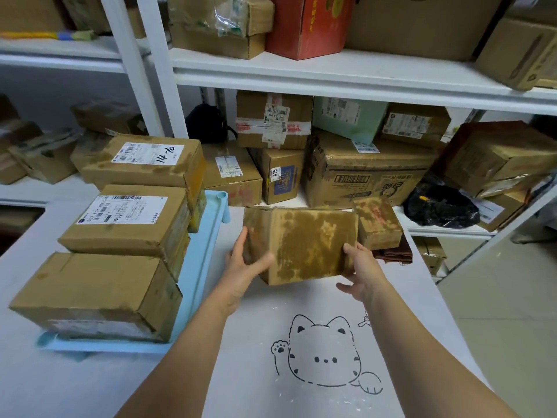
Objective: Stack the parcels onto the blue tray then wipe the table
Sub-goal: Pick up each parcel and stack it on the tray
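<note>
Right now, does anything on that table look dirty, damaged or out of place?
Yes. The parcel held between the left hand and right hand is blotched with dark stains, as is the smaller box behind it. White specks dust the table near the cat drawing.

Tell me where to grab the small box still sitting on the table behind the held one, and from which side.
Grip the small box across its two short side faces, coming from above and the front. Its top is bare and it stands apart from the tray. A brown cloth lies against its base, and the held parcel crowds its left side, so clear that first.
</note>
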`<state>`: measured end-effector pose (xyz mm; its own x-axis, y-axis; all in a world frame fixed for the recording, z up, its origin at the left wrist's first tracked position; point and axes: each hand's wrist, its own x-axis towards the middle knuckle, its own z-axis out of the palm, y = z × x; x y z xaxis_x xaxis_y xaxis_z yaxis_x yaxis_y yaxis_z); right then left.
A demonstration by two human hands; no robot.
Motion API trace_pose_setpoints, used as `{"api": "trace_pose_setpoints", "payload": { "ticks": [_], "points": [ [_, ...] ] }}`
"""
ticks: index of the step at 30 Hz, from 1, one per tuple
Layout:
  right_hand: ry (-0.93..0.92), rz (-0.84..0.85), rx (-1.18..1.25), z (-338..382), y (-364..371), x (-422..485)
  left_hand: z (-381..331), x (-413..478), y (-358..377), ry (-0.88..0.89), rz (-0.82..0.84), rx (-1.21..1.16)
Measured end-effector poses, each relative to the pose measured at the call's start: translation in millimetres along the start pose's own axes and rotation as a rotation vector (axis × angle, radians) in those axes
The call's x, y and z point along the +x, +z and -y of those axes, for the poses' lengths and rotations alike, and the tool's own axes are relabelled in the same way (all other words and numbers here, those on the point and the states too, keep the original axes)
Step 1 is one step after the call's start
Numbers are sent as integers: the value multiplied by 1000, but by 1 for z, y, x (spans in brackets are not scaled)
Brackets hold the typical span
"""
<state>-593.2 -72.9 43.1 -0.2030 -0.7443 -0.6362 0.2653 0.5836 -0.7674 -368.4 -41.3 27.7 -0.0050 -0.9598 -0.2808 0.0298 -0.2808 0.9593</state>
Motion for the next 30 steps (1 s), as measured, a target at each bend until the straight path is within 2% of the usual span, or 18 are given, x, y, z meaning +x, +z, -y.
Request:
{"api": "trace_pose_setpoints", "payload": {
  "ticks": [7, 11, 15, 21, 27, 30],
  "points": [
    [153, 52, 132, -15, -7, 6, -26, 6, 2, 24, -138, -137],
    [194, 67, 175, -25, -7, 6, -39, 5, 5, 76, -66, -203],
    [204, 87, 231, -24, -13, 6, -41, 2, 1, 93, 3, -137],
    [202, 165, 384, -16, -20, 10, -36, -3, -8, 79, 12, -81],
    [207, 311, 390, -14, -20, 6, -33, -2, -16, 64, 7, -108],
    [151, 276, 428, -12, -19, 5, -28, -2, -22, 19, 1, -93]
  ]
}}
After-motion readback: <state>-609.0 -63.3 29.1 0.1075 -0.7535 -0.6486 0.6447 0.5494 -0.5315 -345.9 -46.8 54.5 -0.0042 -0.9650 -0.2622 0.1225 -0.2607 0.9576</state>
